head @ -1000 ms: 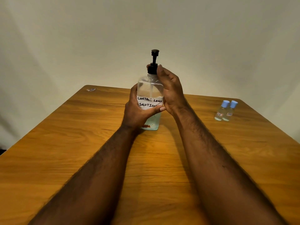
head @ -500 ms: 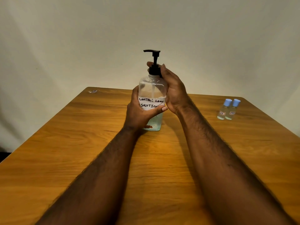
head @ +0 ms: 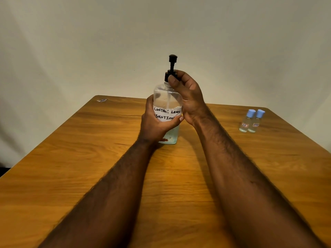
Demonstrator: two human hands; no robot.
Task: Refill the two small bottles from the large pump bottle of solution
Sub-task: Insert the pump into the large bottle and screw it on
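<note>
Wood table [head: 89, 158]: gripping bottle [head: 167, 97] in curled left hand [head: 154, 126], pinching pump collar [head: 167, 76] with right hand [head: 188, 97], likely unscrewing; next, lift it out.

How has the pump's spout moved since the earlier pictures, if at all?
Yes. The pump head has turned: half a second ago its spout pointed left; now it shows end-on above the label, which still faces the camera.

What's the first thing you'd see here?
A clear pump bottle labelled CONTACT LENS SOLUTION stands in the middle of the table; the left hand grips its body and the right hand pinches the black collar under the pump. Two small blue-capped bottles stand near the far right edge.
</note>
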